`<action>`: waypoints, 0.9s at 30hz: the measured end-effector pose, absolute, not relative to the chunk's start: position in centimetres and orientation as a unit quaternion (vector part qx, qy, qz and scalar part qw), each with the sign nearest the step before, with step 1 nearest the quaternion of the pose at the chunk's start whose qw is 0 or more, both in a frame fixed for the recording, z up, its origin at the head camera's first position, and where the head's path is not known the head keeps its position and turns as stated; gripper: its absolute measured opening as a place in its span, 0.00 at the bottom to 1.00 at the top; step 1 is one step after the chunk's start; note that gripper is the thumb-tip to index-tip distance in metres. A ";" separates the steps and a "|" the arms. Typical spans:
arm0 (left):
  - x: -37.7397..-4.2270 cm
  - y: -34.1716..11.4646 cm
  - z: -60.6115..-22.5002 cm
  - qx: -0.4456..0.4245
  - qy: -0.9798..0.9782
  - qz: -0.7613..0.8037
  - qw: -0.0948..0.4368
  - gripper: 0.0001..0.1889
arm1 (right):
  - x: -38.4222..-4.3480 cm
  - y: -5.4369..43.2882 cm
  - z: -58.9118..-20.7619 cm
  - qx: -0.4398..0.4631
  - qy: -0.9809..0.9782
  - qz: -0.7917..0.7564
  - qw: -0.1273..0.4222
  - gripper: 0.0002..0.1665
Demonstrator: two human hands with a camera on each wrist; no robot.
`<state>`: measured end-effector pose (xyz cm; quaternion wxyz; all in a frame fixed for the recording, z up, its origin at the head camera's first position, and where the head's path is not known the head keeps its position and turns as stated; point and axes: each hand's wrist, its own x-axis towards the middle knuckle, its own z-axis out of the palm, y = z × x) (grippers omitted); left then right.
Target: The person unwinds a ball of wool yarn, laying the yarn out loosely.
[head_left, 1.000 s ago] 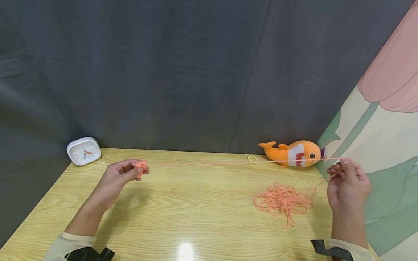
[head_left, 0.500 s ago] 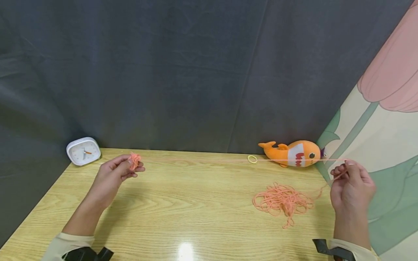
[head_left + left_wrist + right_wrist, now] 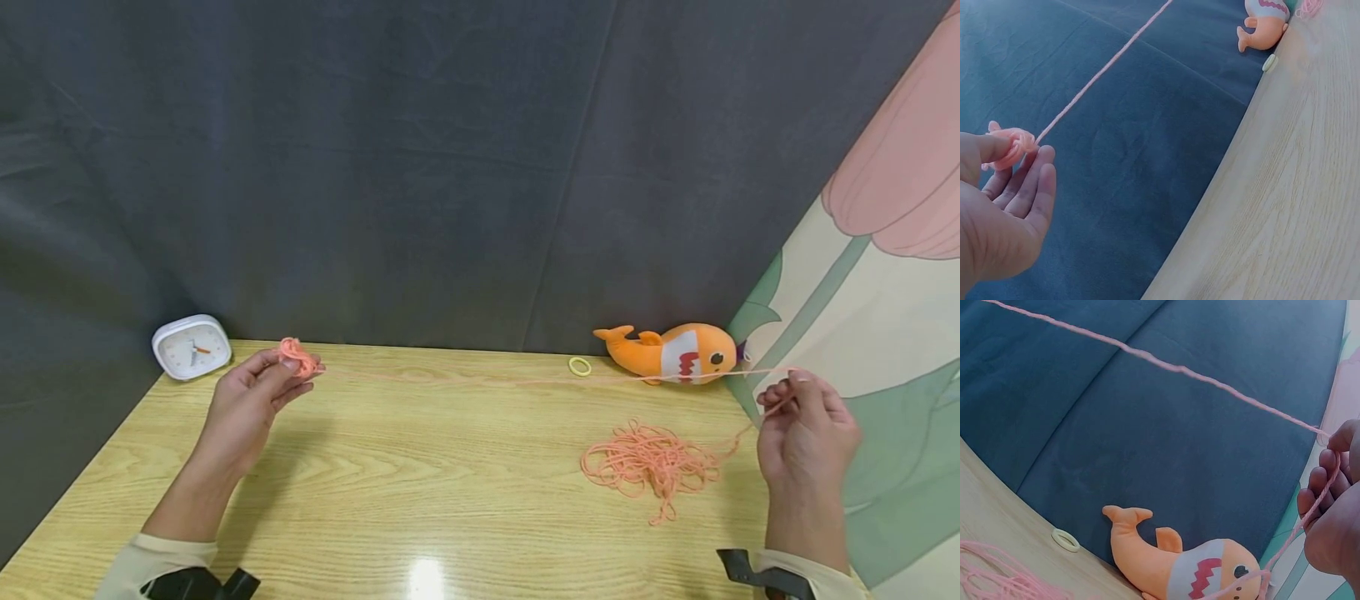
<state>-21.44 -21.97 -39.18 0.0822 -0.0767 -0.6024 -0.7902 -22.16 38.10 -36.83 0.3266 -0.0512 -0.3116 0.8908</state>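
Note:
My left hand pinches a small wound ball of coral yarn between thumb and fingers, raised above the table's left side. From that ball a single yarn strand stretches across to my right hand, which pinches it between thumb and forefinger near the table's right edge. Past the right fingers the strand drops across the palm and leads down to a loose, tangled heap of the same yarn on the table. In the left wrist view the ball shows several wraps, and the other left fingers extend beneath it.
An orange shark plush lies at the back right against the dark curtain. Beside its tail is a small yellow ring. A white clock stands at the table's back left corner. A patterned cloth borders the right side.
My left hand has moved a little left and up, turning the yarn ball. The right hand has shifted slightly right. The strand between them pulled straight, then sagged slightly.

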 end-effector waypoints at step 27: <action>-21.0 -20.1 -39.4 -0.083 -0.666 -0.739 0.061 0.03 | -22.8 32.3 -36.9 -0.046 -0.419 0.861 0.283 0.05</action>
